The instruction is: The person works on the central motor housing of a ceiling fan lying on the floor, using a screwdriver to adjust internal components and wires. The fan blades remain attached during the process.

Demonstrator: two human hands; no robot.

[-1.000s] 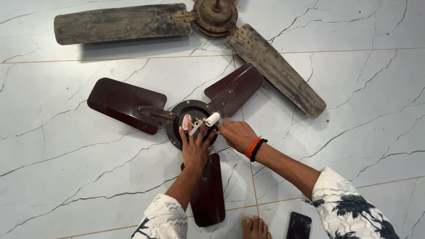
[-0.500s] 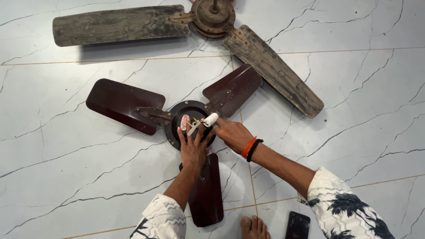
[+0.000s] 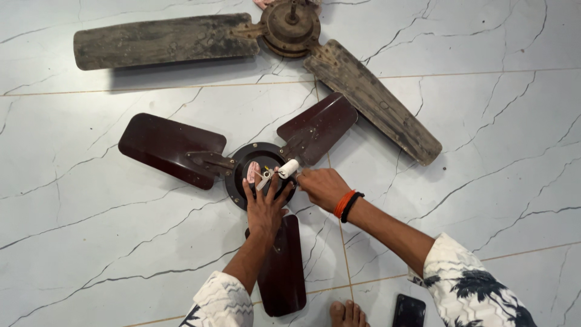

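A dark maroon ceiling fan (image 3: 172, 147) with three blades lies flat on the white marble floor. My left hand (image 3: 264, 206) rests with spread fingers on its round black hub (image 3: 242, 158), near pink and white parts and short wires at the centre. My right hand (image 3: 322, 187) is closed at the hub's right rim, beside a small white cylinder (image 3: 288, 168) that sticks up from the centre. What its fingers grip is hidden. Orange and black bands circle the right wrist.
A second, dirty grey-brown ceiling fan (image 3: 290, 27) lies further away, one blade reaching down to the right. A black phone (image 3: 409, 311) lies on the floor near my bare foot (image 3: 347, 315) at the bottom edge.
Both hands stay on the hub with only slight shifts of the fingers. The view has drifted a little.
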